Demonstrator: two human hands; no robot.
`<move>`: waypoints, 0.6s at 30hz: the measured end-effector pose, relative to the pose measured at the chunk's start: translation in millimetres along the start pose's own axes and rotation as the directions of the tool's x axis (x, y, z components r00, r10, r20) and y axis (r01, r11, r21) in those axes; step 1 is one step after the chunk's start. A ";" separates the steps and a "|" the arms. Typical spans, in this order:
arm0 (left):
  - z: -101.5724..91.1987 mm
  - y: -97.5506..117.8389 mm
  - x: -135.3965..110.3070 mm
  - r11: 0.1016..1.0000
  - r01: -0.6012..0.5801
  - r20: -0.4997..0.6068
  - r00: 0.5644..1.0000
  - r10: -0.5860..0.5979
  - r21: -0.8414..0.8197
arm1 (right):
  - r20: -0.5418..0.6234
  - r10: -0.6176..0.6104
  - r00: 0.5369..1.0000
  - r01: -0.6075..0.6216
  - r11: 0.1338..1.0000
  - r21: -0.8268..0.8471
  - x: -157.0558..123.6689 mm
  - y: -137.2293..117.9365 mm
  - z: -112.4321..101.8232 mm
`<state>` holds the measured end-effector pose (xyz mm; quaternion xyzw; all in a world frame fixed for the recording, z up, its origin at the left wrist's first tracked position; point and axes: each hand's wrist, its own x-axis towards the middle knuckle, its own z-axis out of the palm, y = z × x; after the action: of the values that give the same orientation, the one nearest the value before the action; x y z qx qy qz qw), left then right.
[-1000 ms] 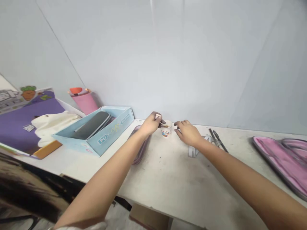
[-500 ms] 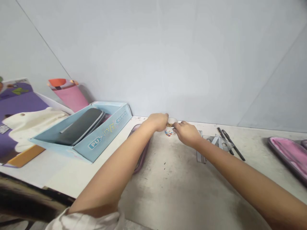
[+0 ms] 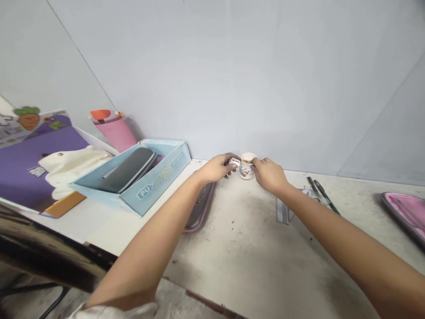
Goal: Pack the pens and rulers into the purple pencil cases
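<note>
Near the wall, my right hand (image 3: 269, 173) pinches the rim of a white paper cup (image 3: 246, 171) with a coloured print. The cup stands upright, and brownish bits show inside it. Just left of the cup, my left hand (image 3: 217, 168) holds a small white block with dark print (image 3: 235, 161) between thumb and fingers; its exact kind is too small to tell. Under my left forearm lies a dark pencil case with a pink edge (image 3: 199, 225), partly covered by the arm.
To the left, a light blue box (image 3: 156, 188) holds a grey case (image 3: 131, 170). Beyond are a purple box (image 3: 23, 164), white cloth (image 3: 68, 166) and pink pouch (image 3: 117, 133). Clear rulers (image 3: 283, 212) and black pens (image 3: 323, 192) lie right; a pink case (image 3: 407, 210) is farther right.
My left hand has come away from the cup to its left, and the white block now shows in its fingers. My right hand stays at the cup's rim. The view has shifted slightly.
</note>
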<state>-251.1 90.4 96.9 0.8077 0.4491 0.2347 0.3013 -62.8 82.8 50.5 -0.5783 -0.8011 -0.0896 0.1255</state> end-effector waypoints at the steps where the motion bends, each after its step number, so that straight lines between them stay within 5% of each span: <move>1: 0.9 1.4 -4.3 0.997 0.010 0.016 1.000 -0.009 -0.073 | 0.011 0.011 1.000 -0.011 1.000 0.003 0.3 3.3 0.6; 5: 11.1 10.0 -12.0 0.977 0.030 0.033 0.999 -0.024 -0.211 | 0.047 0.041 0.998 -0.047 0.990 0.131 -6.7 18.0 1.1; 10: 40.2 38.7 10.0 0.955 0.020 0.076 0.997 0.003 -0.297 | -0.125 -0.016 0.992 0.076 0.866 0.495 -37.9 48.2 -19.6; 13: 71.6 70.3 34.8 0.943 -0.039 0.122 0.989 0.084 -0.332 | -0.157 -0.023 0.987 0.108 0.824 0.556 -65.5 79.5 -37.7; 18: 144.0 135.3 83.0 0.904 -0.136 0.235 0.940 0.247 -0.406 | -0.186 0.131 0.974 -0.025 0.876 0.483 -121.6 157.6 -63.1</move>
<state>-38.0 66.4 98.3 0.7984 0.2647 0.2298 0.4895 129.4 4.3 73.3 -0.5485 -0.7563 0.0541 0.3525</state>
